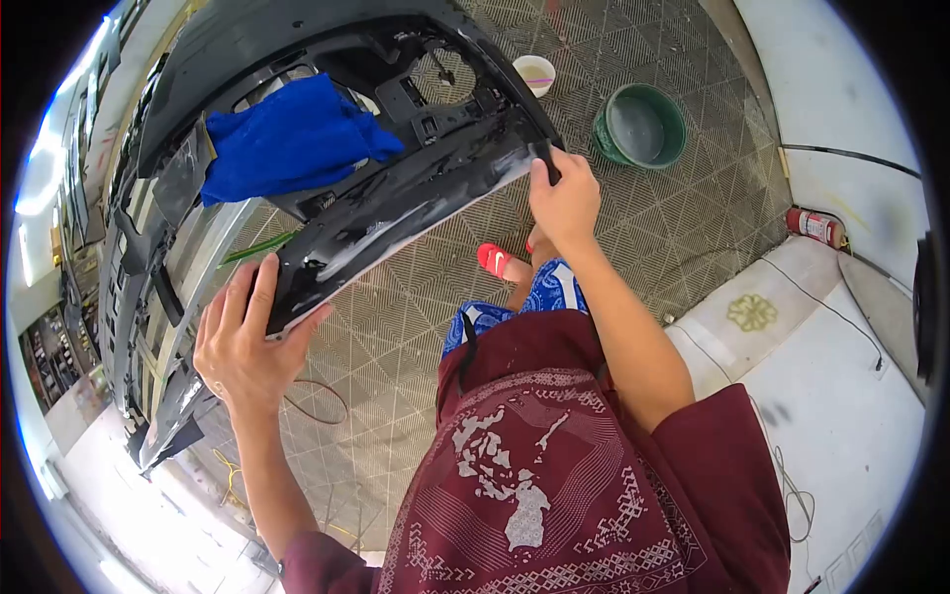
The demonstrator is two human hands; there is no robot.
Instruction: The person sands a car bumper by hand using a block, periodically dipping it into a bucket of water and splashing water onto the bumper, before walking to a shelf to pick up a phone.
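Note:
My left hand point(249, 342) grips the near left end of a long black panel point(396, 213), its fingers on the upper face and its thumb at the lower edge. At the other end of the panel, my right hand point(566, 198) is closed round the corner. Whitish, wet-looking patches show along the panel's near edge. Behind it stands a large black car bumper point(327, 25) with openings and brackets. A crumpled blue cloth point(292, 139) is draped over the dark parts between the panel and the bumper.
A green tub point(641, 127) and a small white bucket point(535, 74) stand on the patterned floor beyond my right hand. A red fire extinguisher point(816, 228) lies by the right wall. Cables run along the floor. More black car parts point(124, 287) are at the left.

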